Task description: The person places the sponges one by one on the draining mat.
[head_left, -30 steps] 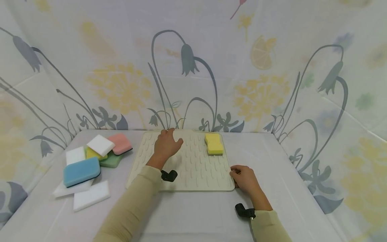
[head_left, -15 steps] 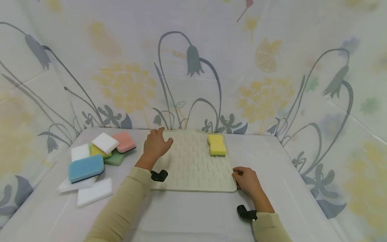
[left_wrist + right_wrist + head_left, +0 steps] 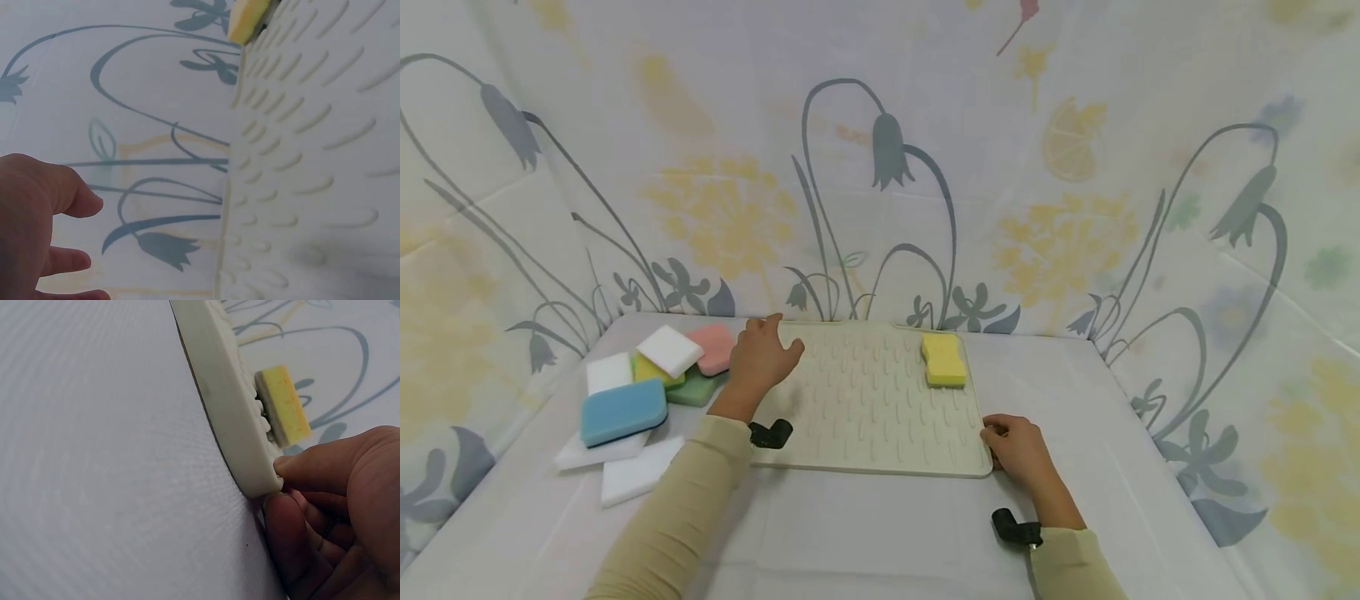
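Observation:
A cream drying mat [image 3: 857,408] with raised ridges lies on the white cloth. Near its far right corner sits a yellow sponge [image 3: 943,361] with a darker underside. My right hand [image 3: 1018,446] pinches the mat's right edge close to the front corner. Seen from the right wrist, the thumb [image 3: 312,467] rests on top of the rim and curled fingers sit below it. With fingers spread, my left hand [image 3: 762,358] hovers around the mat's far left corner, holding nothing. In the left wrist view, that hand [image 3: 28,219] appears apart from the mat's edge.
A loose pile of sponges lies left of the mat, close to my left forearm. It has a blue sponge [image 3: 623,412], a pink sponge [image 3: 711,346], a green sponge [image 3: 692,389] and several white blocks [image 3: 670,350]. A flower-printed curtain [image 3: 880,208] rises behind the table.
My left hand has moved left along the mat's far edge to the corner, near the sponge pile. The right hand keeps its pinch. The head view has shifted slightly.

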Motion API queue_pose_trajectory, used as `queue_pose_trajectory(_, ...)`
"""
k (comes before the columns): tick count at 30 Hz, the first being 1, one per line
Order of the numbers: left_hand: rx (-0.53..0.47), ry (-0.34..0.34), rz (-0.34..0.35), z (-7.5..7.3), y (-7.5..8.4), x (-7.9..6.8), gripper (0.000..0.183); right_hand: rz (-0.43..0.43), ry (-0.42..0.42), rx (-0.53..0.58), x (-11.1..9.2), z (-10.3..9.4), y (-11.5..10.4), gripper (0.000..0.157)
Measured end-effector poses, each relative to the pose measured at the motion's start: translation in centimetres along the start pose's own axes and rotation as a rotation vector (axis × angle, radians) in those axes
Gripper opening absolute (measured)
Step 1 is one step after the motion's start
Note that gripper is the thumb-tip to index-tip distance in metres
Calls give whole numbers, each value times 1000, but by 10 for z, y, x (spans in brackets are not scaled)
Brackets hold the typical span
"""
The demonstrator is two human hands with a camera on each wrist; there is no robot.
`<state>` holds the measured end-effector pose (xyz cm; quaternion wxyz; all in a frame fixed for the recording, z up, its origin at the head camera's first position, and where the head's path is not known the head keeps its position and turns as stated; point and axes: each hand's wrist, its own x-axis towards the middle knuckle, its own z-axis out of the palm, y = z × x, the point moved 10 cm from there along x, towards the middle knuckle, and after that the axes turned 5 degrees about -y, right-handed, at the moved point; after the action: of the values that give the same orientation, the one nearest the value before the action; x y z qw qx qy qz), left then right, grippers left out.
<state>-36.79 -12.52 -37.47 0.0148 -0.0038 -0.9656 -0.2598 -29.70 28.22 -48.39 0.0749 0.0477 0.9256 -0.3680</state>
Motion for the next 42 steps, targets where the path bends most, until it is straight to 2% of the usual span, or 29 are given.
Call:
queue_pose_trajectory(10,46,72,-21,-26,-30,-5,65,7,-7,11,-1,0,0,37)
queue_pose_trajectory(15,85,82,-35,-36,-43,-6,65,-6,4,-7,-1,-1,-1,37)
queue_pose_trajectory(23,92,118,-101,-53,-65,-12,62,-1,2,5,0,1,1,36)
queue_pose_trajectory(32,121,98,-162,-60,-93,-10,67,-4,1,15,0,0,0,37)
queue_pose_trajectory(42,138,8,-209,-58,-114,-7,69,-14,5,-5,1,0,1,36)
